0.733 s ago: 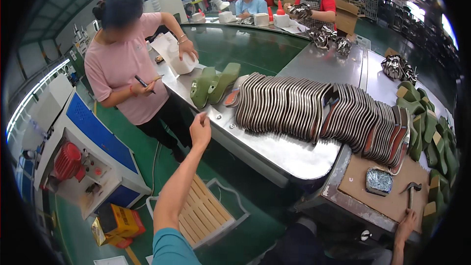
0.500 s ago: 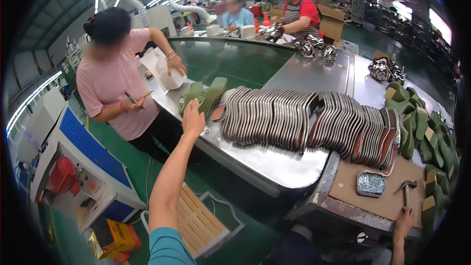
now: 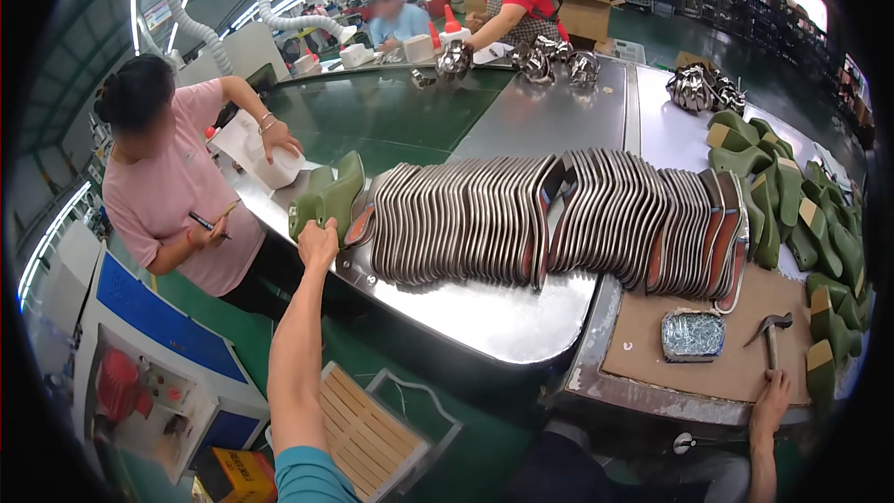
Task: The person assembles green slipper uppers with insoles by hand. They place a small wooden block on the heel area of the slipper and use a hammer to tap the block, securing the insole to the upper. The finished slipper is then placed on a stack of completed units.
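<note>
My left hand is stretched out to the far left of the bench, its fingers closed on the near end of a green shoe last. A second green last stands right beside that one, partly behind my fingers. At the lower right, my right hand grips the end of the handle of a small hammer. The hammer's head rests on the brown cardboard. A long row of curved insoles with metallic-looking edges stands packed on edge between my two hands.
An open tin of small nails sits on the cardboard. Green lasts are heaped at the right. A person in pink stands at the left, holding a pen and touching a white container. A wooden slatted stool stands below the bench.
My left hand has gone from reaching over the green lasts with spread fingers to gripping one at its near end. The view has swung rightward. My right hand stays at the hammer.
</note>
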Demonstrator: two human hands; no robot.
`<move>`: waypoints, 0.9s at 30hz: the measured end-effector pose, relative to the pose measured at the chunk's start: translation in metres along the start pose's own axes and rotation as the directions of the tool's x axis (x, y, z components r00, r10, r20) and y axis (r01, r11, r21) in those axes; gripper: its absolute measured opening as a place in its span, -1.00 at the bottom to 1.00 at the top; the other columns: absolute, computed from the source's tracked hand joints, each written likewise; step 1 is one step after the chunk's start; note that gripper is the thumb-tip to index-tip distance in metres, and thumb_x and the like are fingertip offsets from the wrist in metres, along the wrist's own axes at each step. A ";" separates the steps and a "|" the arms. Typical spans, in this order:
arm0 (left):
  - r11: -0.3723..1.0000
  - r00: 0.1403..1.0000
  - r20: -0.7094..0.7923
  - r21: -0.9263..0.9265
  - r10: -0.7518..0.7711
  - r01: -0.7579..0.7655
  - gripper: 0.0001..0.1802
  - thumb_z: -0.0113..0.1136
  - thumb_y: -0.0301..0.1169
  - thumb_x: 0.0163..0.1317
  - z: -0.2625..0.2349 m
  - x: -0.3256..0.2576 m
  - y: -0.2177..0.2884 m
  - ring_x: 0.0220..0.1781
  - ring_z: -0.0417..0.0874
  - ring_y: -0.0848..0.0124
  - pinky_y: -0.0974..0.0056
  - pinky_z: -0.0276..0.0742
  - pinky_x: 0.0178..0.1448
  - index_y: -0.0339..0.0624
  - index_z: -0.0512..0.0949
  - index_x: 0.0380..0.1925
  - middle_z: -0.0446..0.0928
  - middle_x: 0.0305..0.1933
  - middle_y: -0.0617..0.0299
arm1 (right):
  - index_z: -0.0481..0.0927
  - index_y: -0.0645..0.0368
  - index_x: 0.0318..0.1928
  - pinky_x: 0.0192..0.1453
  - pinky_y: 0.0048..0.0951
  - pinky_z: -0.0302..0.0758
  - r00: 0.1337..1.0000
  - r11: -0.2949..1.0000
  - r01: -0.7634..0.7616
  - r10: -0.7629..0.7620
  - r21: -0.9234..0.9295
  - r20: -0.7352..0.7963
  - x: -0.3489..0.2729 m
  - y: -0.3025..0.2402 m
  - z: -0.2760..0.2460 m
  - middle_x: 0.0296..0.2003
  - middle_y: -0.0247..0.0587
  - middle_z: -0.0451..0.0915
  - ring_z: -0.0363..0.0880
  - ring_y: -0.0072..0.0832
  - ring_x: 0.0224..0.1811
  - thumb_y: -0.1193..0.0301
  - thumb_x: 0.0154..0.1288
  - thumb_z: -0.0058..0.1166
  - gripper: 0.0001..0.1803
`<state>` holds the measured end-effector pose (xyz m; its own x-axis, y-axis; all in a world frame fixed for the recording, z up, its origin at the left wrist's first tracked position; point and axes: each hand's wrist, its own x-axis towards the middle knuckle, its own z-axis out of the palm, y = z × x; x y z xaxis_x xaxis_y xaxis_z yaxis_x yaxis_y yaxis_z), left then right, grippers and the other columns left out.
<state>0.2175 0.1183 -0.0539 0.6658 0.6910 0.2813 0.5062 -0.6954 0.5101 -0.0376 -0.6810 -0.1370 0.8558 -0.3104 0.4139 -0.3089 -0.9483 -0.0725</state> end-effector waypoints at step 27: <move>0.858 0.986 0.109 0.485 0.129 -0.166 0.28 0.51 -0.22 -0.30 -0.011 -0.032 0.024 0.12 0.46 -0.14 0.05 0.55 0.08 0.07 -0.11 0.43 -0.02 0.42 0.02 | 0.46 0.23 -0.12 0.03 -0.07 0.34 0.998 0.999 0.016 -0.013 0.039 -0.063 0.002 -0.007 0.000 -0.07 0.06 0.44 0.38 0.03 0.01 0.58 0.28 -0.13 -0.82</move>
<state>0.2021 0.0814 -0.0419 0.7811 0.5700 0.2548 0.5902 -0.8073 -0.0033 -0.0340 -0.6751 -0.1362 0.8320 -0.2929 0.4711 -0.2790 -0.9550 -0.1010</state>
